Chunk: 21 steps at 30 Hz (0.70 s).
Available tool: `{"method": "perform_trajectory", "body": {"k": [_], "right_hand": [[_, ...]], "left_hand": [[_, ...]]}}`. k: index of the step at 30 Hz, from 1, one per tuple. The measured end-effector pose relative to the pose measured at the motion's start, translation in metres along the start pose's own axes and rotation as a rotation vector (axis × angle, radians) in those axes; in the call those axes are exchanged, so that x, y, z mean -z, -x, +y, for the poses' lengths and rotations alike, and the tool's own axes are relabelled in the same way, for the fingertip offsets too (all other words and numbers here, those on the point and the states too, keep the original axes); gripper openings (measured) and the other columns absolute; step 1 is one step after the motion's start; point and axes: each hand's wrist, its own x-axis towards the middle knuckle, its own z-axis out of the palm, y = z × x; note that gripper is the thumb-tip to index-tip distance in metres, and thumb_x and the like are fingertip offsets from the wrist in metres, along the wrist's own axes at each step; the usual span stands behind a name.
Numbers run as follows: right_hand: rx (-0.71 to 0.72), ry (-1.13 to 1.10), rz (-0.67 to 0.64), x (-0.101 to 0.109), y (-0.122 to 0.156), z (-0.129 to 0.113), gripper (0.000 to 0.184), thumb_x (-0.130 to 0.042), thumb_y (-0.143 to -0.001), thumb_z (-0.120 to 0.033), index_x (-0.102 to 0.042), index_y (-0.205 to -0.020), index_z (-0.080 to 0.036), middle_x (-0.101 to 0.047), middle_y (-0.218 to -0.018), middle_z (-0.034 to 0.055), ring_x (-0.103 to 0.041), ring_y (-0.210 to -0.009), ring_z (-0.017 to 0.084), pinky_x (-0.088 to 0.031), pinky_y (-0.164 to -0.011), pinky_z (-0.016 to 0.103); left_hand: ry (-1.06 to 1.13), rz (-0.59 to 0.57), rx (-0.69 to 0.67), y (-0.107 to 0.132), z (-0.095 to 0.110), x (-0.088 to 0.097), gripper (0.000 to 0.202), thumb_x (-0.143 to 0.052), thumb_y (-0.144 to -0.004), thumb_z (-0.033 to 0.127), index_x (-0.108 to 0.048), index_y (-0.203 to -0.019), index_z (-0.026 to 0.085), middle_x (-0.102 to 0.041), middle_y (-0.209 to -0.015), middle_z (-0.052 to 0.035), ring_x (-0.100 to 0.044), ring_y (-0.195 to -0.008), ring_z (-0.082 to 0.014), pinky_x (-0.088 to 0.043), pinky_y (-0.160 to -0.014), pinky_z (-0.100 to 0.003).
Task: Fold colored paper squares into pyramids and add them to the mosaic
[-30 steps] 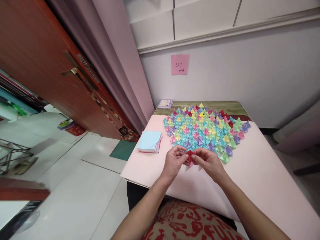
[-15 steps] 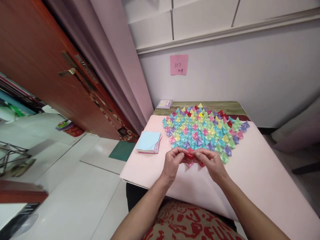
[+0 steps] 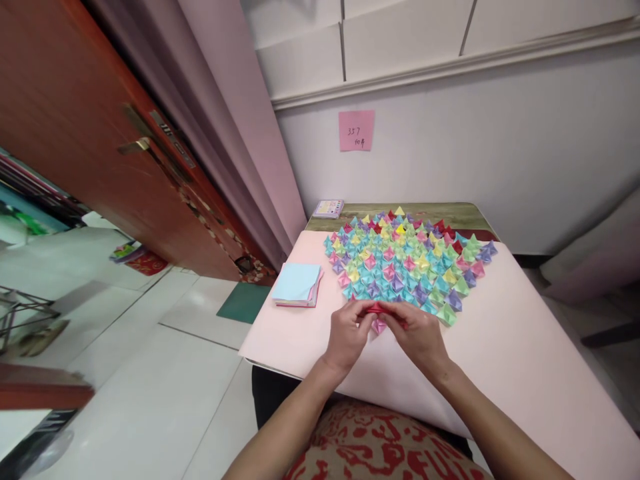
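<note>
My left hand (image 3: 347, 335) and my right hand (image 3: 420, 335) meet over the near middle of the table, fingers pinched on a small red folded paper (image 3: 381, 309) held flat between them. A pink folded piece (image 3: 379, 325) lies on the sheet just under the hands. Right behind them spreads a large patch of several small folded paper shapes (image 3: 407, 263) in blue, green, pink, yellow, purple and red, packed edge to edge. All of it rests on a pale pink sheet (image 3: 500, 347) covering the table.
A stack of square coloured papers (image 3: 298, 284), blue on top, lies at the table's left edge. A small paper pack (image 3: 329, 208) sits at the far left corner. A pink note (image 3: 356, 130) hangs on the wall. A wooden door (image 3: 85, 133) and curtain stand left.
The red paper has gone from a bunched, upright shape to a flat strip between my fingers. Both hands dropped slightly toward the table; the pink piece now shows beneath them.
</note>
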Motion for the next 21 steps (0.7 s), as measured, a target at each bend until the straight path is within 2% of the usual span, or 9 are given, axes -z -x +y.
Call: {"method": "perform_trajectory", "body": {"k": [5, 8, 11, 16, 18, 21], "right_hand": [[0.09, 0.056, -0.015, -0.004, -0.002, 0.005, 0.02, -0.056, -0.093, -0.034, -0.075, -0.098, -0.028, -0.075, -0.098, 0.0041, -0.07, -0.086, 0.022, -0.052, -0.074, 0.031], [0.095, 0.07, -0.068, -0.004, -0.002, 0.008, 0.02, -0.055, -0.093, -0.032, -0.074, -0.093, -0.028, -0.074, -0.089, 0.0034, -0.069, -0.081, 0.022, -0.05, -0.071, 0.031], [0.087, 0.07, -0.118, -0.005, -0.002, 0.011, 0.02, -0.055, -0.091, -0.031, -0.075, -0.089, -0.028, -0.074, -0.084, 0.0038, -0.068, -0.077, 0.022, -0.048, -0.069, 0.031], [-0.062, -0.067, -0.202, -0.003, -0.005, 0.016, 0.015, -0.062, -0.083, -0.033, -0.075, -0.078, -0.027, -0.072, -0.074, 0.0022, -0.063, -0.066, 0.02, -0.045, -0.061, 0.03], [-0.113, -0.126, -0.25, -0.001, -0.008, 0.017, 0.018, -0.063, -0.082, -0.037, -0.075, -0.076, -0.025, -0.071, -0.069, 0.0014, -0.06, -0.059, 0.018, -0.044, -0.056, 0.028], [-0.213, -0.295, -0.32, 0.004, -0.012, 0.016, 0.025, -0.064, -0.083, -0.043, -0.074, -0.082, -0.021, -0.071, -0.072, 0.0019, -0.061, -0.06, 0.016, -0.046, -0.053, 0.026]], "left_hand": [[-0.329, -0.036, -0.241, 0.002, -0.005, 0.002, 0.02, -0.052, -0.093, 0.022, -0.07, -0.101, 0.025, -0.07, -0.097, -0.0089, -0.063, -0.095, -0.0241, -0.048, -0.09, -0.036], [-0.464, -0.104, -0.278, 0.0, -0.009, 0.004, 0.021, -0.047, -0.094, 0.019, -0.067, -0.094, 0.022, -0.067, -0.09, -0.0085, -0.062, -0.089, -0.023, -0.047, -0.081, -0.034], [-0.506, -0.17, -0.27, -0.002, -0.013, 0.005, 0.019, -0.048, -0.092, 0.017, -0.065, -0.087, 0.021, -0.065, -0.082, -0.0062, -0.061, -0.08, -0.0207, -0.046, -0.072, -0.03], [-0.323, -0.147, -0.136, -0.004, -0.017, 0.003, 0.014, -0.056, -0.087, 0.018, -0.067, -0.08, 0.022, -0.066, -0.078, -0.0041, -0.061, -0.077, -0.0192, -0.047, -0.073, -0.03], [-0.168, -0.161, -0.053, -0.005, -0.016, 0.002, 0.012, -0.064, -0.082, 0.02, -0.07, -0.091, 0.022, -0.069, -0.088, -0.0043, -0.063, -0.083, -0.0197, -0.05, -0.077, -0.031], [0.091, -0.213, 0.06, -0.006, -0.014, -0.001, 0.043, -0.076, -0.071, 0.021, -0.067, -0.112, 0.023, -0.07, -0.105, -0.0057, -0.065, -0.093, -0.021, -0.052, -0.084, -0.034]]}}
